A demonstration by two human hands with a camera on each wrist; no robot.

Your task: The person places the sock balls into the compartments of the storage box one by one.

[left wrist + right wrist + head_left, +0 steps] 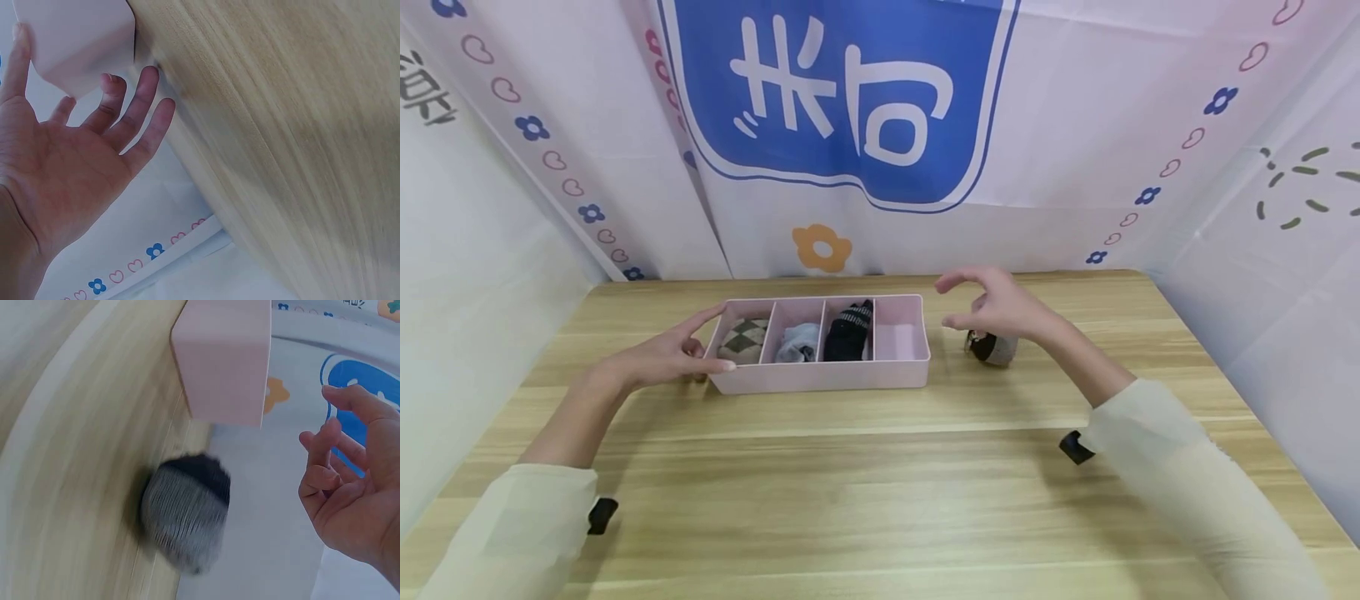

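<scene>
A pink divided box (820, 377) lies on the wooden table (880, 500). Its left three compartments hold a checked sock roll (743, 339), a pale grey sock (797, 342) and a black striped sock (848, 330); the rightmost compartment (897, 333) holds nothing. My left hand (681, 354) is open, fingers straight, at the box's left end (81, 37). My right hand (992, 304) hovers empty with loosely curled fingers above a rolled grey and black sock (992, 347) (186, 512) that lies on the table right of the box (225, 359).
A printed cloth backdrop (842, 100) closes in the back and both sides of the table. Bare wood stretches between the box and the table's near edge. Black wrist straps (1077, 447) sit under both cream sleeves.
</scene>
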